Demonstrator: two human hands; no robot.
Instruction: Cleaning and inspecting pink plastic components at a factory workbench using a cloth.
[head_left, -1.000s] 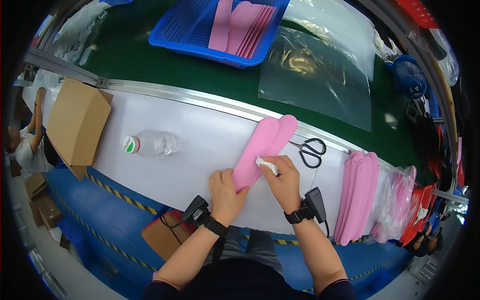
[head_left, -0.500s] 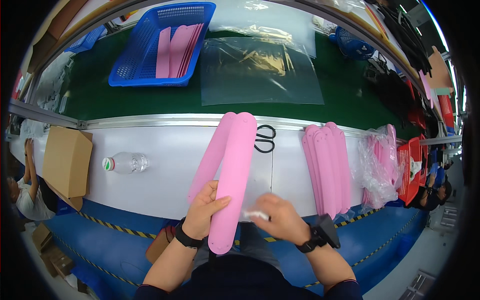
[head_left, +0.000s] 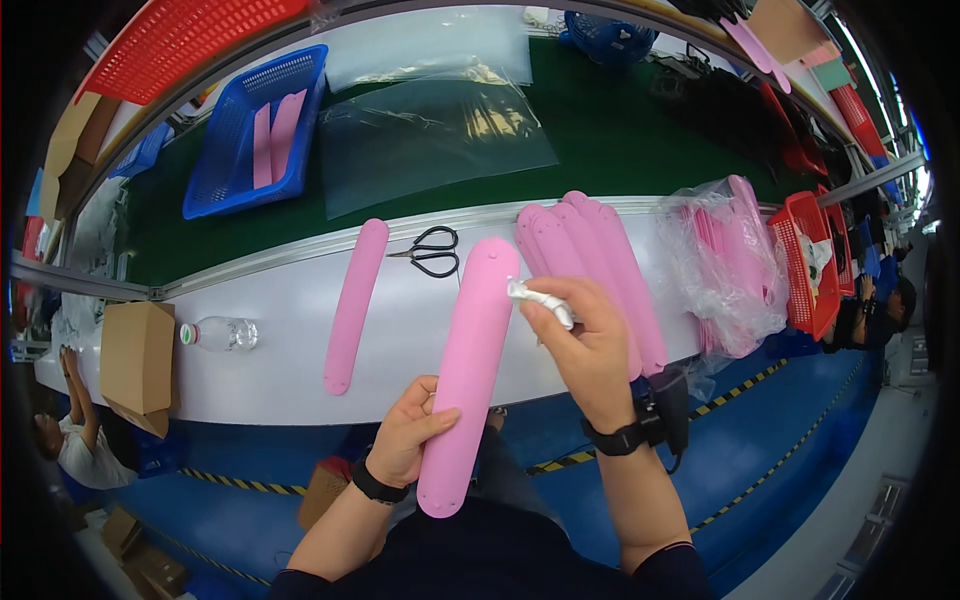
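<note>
My left hand (head_left: pixel 405 435) grips the lower part of a long pink strip (head_left: pixel 470 370) with rounded ends and small holes, thumb across its face. The strip is raised over the table's near edge, its top leaning right. In my right hand (head_left: pixel 590 340) a crumpled white cloth (head_left: pixel 543 300) is pinched between thumb and fingers, close beside the strip's upper right edge. Flat on the table to the left lies a single pink strip (head_left: pixel 356 305). Black-handled scissors (head_left: pixel 432 252) rest between it and the held strip. Behind my right hand is a fanned pile of pink strips (head_left: pixel 590 240).
A clear bottle (head_left: pixel 225 334) lies near a cardboard box (head_left: pixel 138 355) at left. Plastic-wrapped pink pieces (head_left: pixel 728 270) and a red basket (head_left: pixel 805 265) stand at right. Beyond the metal rail are a blue basket (head_left: pixel 230 190) with pink strips and clear plastic sheets (head_left: pixel 430 140).
My right hand with the white cloth has moved up to the held strip's upper edge. The view has shifted right, and the strip on the table now shows apart from the held one.
</note>
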